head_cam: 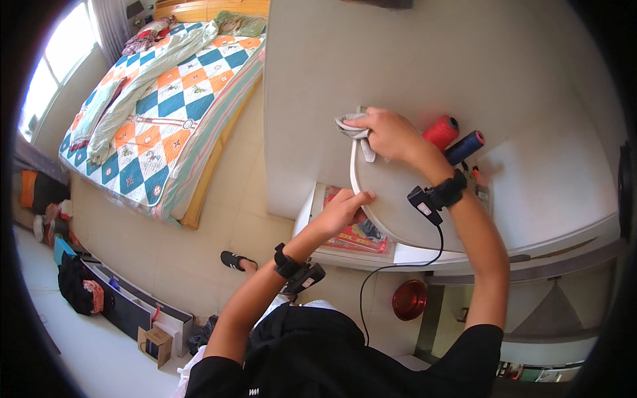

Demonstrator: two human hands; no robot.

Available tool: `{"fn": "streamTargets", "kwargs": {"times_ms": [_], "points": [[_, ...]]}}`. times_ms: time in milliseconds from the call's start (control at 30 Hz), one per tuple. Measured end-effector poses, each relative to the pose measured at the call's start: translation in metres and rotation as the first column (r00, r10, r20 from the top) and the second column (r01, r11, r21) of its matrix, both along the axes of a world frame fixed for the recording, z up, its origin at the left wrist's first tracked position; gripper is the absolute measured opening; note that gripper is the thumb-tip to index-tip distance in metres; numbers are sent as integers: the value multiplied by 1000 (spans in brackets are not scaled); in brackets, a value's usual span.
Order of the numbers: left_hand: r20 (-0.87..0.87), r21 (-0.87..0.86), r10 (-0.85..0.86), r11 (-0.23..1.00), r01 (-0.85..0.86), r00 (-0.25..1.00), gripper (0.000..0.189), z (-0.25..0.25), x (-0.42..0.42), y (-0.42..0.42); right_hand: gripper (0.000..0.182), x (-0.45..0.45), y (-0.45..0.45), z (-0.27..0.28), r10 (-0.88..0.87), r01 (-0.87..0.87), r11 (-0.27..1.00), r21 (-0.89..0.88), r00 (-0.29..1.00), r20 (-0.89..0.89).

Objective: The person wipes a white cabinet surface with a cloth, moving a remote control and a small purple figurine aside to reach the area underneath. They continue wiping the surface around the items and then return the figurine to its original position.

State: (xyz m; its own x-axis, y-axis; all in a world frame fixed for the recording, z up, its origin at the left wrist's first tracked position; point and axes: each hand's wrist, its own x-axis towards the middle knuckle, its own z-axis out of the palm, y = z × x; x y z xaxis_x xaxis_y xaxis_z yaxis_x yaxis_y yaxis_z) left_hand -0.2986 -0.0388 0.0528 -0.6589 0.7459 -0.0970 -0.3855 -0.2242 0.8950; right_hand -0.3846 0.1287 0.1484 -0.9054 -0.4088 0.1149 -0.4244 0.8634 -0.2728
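My right hand point(390, 130) pinches a folded grey cloth point(351, 127) over the pale rim of a rounded shelf point(398, 199). Part of the cloth hangs down on the shelf side of the rim. Nearer to me, my left hand point(347, 211) grips the same curved rim, thumb on top and fingers partly hidden beneath. A cone of red thread point(443, 131) and a spool of dark blue thread point(465, 148) lie behind my right forearm. Under the shelf, red printed items point(356, 240) rest on a lower white surface point(318, 251).
A light wall panel point(308, 99) rises beside the shelf. To the left stands a bed with a diamond-patterned quilt point(174, 104). A red metal basin point(409, 299) sits on the floor. From the right wrist device point(427, 204) a black cable point(378, 268) runs towards my body.
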Motion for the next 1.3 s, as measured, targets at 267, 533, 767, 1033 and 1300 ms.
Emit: {"fn": "streamTargets", "kwargs": {"times_ms": [267, 533, 767, 1033, 1300], "points": [[-9, -47, 21, 999, -21, 1000, 39, 6, 1, -5, 48, 45, 22, 54, -27, 498, 637, -589, 777, 629], [-56, -18, -19, 1000, 18, 998, 39, 3, -3, -2, 32, 58, 31, 6, -518, 530, 840, 114, 847, -120], [-158, 2, 10, 1000, -10, 987, 40, 1, -3, 4, 17, 14, -5, -22, -362, 368, 930, -7, 911, -199], [-98, -2, -53, 999, 53, 994, 38, -3, -6, -1, 22, 27, -28, 49, -429, 431, 900, -62, 902, 44], [-117, 41, -15, 999, 19, 993, 42, -10, 0, 7, 19, 22, 2, 5, -596, 585, 657, 475, 789, -147]]}}
